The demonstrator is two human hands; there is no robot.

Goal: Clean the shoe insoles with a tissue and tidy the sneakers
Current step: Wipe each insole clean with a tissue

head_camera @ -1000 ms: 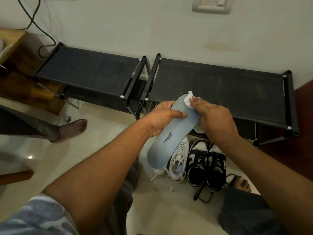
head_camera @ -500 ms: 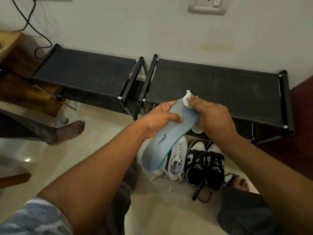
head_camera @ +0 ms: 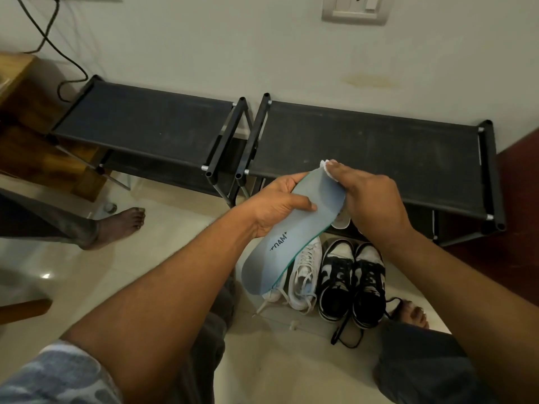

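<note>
Left hand (head_camera: 277,205) wrapped round the blue-grey insole (head_camera: 294,231) mid-length, held in the air at centre frame, upper end pointing to 1 o'clock, where right hand (head_camera: 370,199) pinches white tissue (head_camera: 328,167) against it; white sneaker (head_camera: 304,275) and black-and-white pair (head_camera: 353,281) on floor at 6 o'clock.

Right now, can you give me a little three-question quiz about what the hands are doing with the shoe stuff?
1. True or false: the left hand grips the blue insole.
2. What does the right hand pinch against the insole's far end? A) a sponge B) a white tissue C) a brush
3. Fill in: the black-and-white sneakers stand on the ____, beside a white sneaker.

Key: 1 true; 2 B; 3 floor.
</note>
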